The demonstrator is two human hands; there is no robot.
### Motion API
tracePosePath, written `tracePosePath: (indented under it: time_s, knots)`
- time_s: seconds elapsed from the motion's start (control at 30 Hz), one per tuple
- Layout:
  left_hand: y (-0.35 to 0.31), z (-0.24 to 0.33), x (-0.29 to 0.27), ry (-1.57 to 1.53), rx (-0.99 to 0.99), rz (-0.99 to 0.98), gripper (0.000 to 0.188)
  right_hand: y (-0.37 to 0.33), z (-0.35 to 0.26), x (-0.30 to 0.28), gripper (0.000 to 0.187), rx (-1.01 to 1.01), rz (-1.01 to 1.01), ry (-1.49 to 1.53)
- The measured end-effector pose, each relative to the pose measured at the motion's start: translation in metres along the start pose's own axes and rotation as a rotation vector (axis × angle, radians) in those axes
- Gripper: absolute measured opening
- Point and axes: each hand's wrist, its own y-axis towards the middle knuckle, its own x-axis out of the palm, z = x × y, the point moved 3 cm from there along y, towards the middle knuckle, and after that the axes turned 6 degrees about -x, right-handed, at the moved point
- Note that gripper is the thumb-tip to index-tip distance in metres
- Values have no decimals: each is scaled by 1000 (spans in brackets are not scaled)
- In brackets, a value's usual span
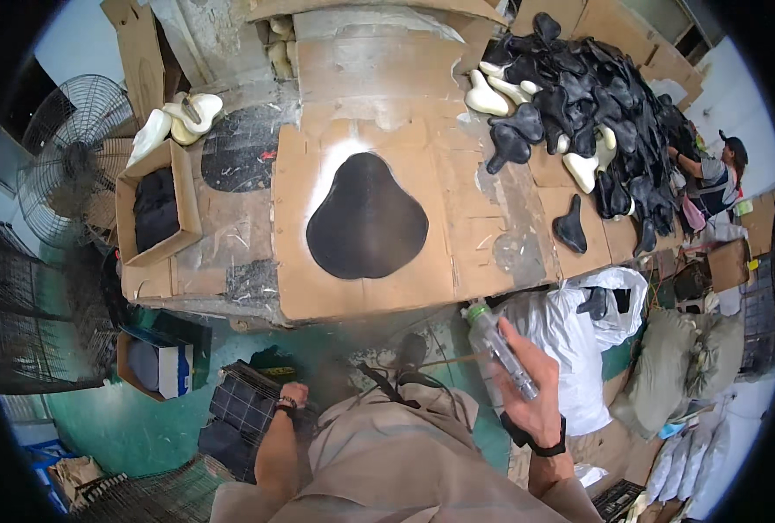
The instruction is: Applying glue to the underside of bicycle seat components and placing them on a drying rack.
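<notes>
1. one broad, black, smooth, three-lobed saddle-shaped piece (367, 218) lying flat on a tan cardboard sheet (294, 283) near the middle of the worn, cardboard-covered table (483, 253); narrower lobe toward the far side; apart from both hands.
2. right hand (533, 383): fingers clamped around a slim, silver-and-clear, green-topped hand tool (489, 333), likely a sprayer; held below the near table edge, beside white plastic sacks (557, 349), not over the black piece.
3. left hand (293, 395): held low, near a dark wire-grid crate (237, 401); fingers seemingly curled inward; cannot tell whether closed on anything.
4. whitish film on the cardboard along the upper-left edge of the black piece; consistent with overspray.
5. step in hand, by judgement: spray-coating of the black piece, tool off the work; cannot tell whether finished or paused.
6. next move, by judgement: either raising the tool for an even pass along the rim, or lifting the piece by its edge without smearing the surface.
7. far right of table: large heap of black saddle-shaped covers (570, 91), with cream saddle-shaped pieces (487, 96) alongside.
</notes>
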Motion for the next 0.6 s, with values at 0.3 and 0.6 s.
tracePosePath:
  time_s: [0.3,0.6]
  knots:
    - [-22,42,-11,-1834,-784,-243,15,-10,11,-26,58,191,-43,-94]
    - [13,59,-106,-719,-339,331,12,1,2,4,57,172,-325,147]
